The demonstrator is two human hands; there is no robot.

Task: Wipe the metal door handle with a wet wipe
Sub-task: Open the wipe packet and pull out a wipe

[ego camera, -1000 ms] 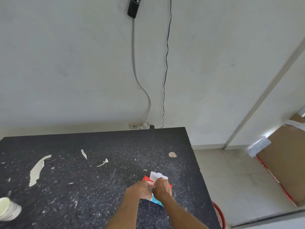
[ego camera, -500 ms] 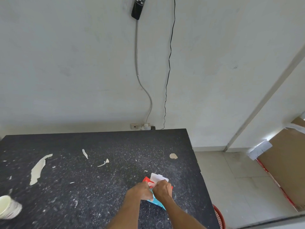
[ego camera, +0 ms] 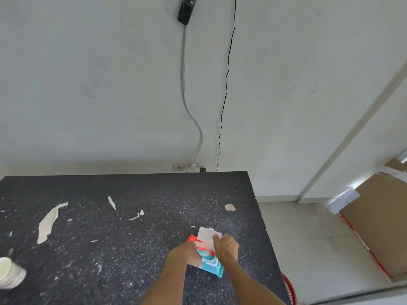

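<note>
A red and teal wet wipe pack [ego camera: 209, 264] lies flat on the dark speckled counter [ego camera: 123, 238], close to the counter's right edge and nearer the person than the far wall. Its white flip lid [ego camera: 206, 234] stands open, tilted up and away at the pack's far end.

The left hand [ego camera: 186, 253] rests on the left side of the pack, fingers curled down over its edge and pressing it to the counter. The right hand [ego camera: 225, 246] sits at the pack's right side, fingers pinched narrowly together at the lid and the opening beneath it; whether a wipe is caught between the fingertips cannot be told, since the hand covers that spot. Both bare forearms reach in from the bottom of the view.

Left of the pack, the counter carries pale smears and flakes [ego camera: 49, 222], and a small round pale patch [ego camera: 230, 207] lies beyond the pack toward the wall. Far left of the pack, at the counter's near-left corner, a white paper cup [ego camera: 11, 275] lies tipped on its side.

Beyond the pack, a wall socket [ego camera: 189, 167] sits just above the counter's far edge, with a white cable [ego camera: 184, 84] rising to a black remote-like unit [ego camera: 186, 8] and a thin black wire [ego camera: 226, 84] beside it. Right of the pack, past the counter edge, are a tiled floor [ego camera: 308, 238], a red basket rim [ego camera: 289, 289] and a leaning cardboard sheet [ego camera: 378, 221].
</note>
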